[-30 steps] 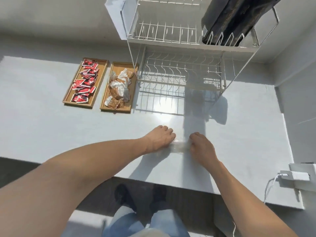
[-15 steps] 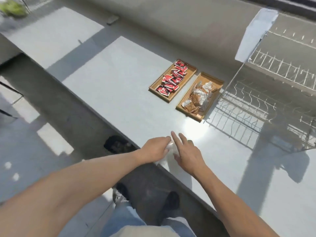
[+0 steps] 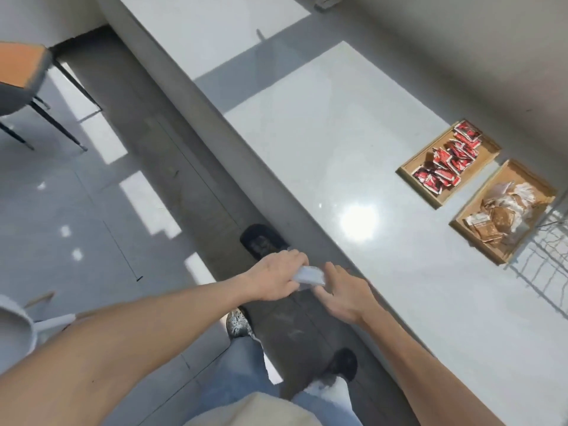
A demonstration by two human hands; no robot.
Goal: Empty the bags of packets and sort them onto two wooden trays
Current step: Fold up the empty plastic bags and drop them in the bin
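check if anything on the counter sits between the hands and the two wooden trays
Nothing visible does. The bare counter stretches from the left hand and right hand, which hold a folded clear bag, to the trays.

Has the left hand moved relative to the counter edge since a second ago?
Yes. The left hand, closed on a folded clear bag, has come back off the counter: earlier it lay flat on the top, now it hangs past the front edge, over the floor.

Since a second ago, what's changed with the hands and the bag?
The left hand has gathered the clear plastic bag off the countertop and holds it folded past the edge; the right hand has opened beside it. The tray of red packets and the tray of brown packets are unchanged.
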